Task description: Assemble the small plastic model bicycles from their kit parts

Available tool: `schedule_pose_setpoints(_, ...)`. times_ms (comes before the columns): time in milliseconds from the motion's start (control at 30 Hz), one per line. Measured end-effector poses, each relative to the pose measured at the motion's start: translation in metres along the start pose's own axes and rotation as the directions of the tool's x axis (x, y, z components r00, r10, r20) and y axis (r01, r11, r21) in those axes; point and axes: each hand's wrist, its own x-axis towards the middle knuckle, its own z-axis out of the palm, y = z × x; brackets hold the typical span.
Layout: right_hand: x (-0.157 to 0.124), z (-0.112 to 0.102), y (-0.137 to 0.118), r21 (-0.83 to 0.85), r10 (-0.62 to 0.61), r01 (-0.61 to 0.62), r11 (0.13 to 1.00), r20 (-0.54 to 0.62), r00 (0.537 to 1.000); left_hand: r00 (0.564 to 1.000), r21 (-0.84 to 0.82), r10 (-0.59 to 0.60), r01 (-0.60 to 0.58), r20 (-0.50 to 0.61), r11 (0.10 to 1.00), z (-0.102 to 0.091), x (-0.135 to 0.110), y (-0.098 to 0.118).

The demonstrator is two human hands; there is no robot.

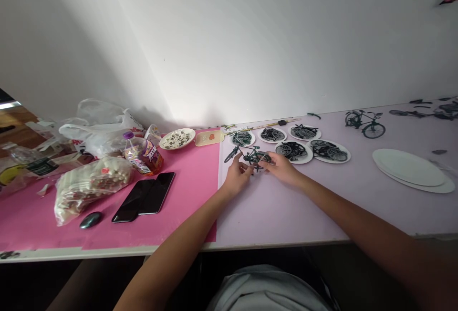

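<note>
A small dark green model bicycle (246, 152) is held just above the lilac tabletop. My left hand (237, 175) is closed on its lower middle, near the pedals. The fingers of my right hand (279, 168) pinch the bicycle around its right-hand wheel. Just beyond my hands stand several white plates with dark bicycle parts: one plate (253, 140) is behind the model, another (284, 132) holds a wheel and black pieces, and a nearer plate (308, 157) lies just right of my right hand.
At the back right stands another model bicycle (365, 124). Stacked white plates (408, 170) lie at right. On the pink side are two phones (157, 194), a purple-capped bottle (141, 151), a stuffed plastic bag (89, 182), a dark oval object (90, 220) and a plate of small pieces (178, 139).
</note>
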Motion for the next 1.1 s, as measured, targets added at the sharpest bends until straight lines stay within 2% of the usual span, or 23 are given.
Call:
schedule_pose_setpoints(200, -0.002, 0.001, -0.004, 0.092, 0.039, -0.040, 0.995, 0.018, 0.999, 0.996, 0.244, 0.085, -0.077, -0.021, 0.967, -0.002, -0.001, 0.007)
schedule_pose_setpoints(300, -0.001, 0.002, -0.002, 0.143, 0.044, -0.052, 0.988, 0.055, 0.998, 0.994, 0.271, 0.108, -0.096, -0.030, 0.958, -0.002, -0.001, 0.007)
schedule_pose_setpoints(600, -0.006, 0.001, -0.006, 0.153, 0.044, -0.061, 0.986, 0.117, 0.992, 0.991, 0.036, 0.131, -0.131, -0.008, 0.991, 0.000, 0.005, -0.001)
schedule_pose_setpoints(800, -0.010, 0.004, -0.010, 0.156, 0.029, -0.052, 0.986, 0.150, 0.988, 0.995, -0.250, 0.087, -0.072, 0.050, 0.966, 0.000, 0.007, -0.001)
schedule_pose_setpoints(967, -0.013, 0.003, -0.016, 0.064, 0.028, -0.039, 0.997, 0.168, 0.985, 0.995, -0.349, 0.067, -0.036, 0.079, 0.937, 0.000, 0.008, -0.001)
schedule_pose_setpoints(1033, -0.014, 0.002, -0.019, -0.002, 0.018, -0.018, 1.000, 0.170, 0.985, 0.996, -0.360, 0.062, -0.037, 0.058, 0.932, 0.000, 0.009, -0.003)
schedule_pose_setpoints(1100, -0.013, 0.001, -0.021, -0.075, 0.017, -0.009, 0.997, 0.118, 0.993, 0.998, -0.360, 0.054, -0.044, 0.017, 0.932, 0.000, 0.011, -0.004)
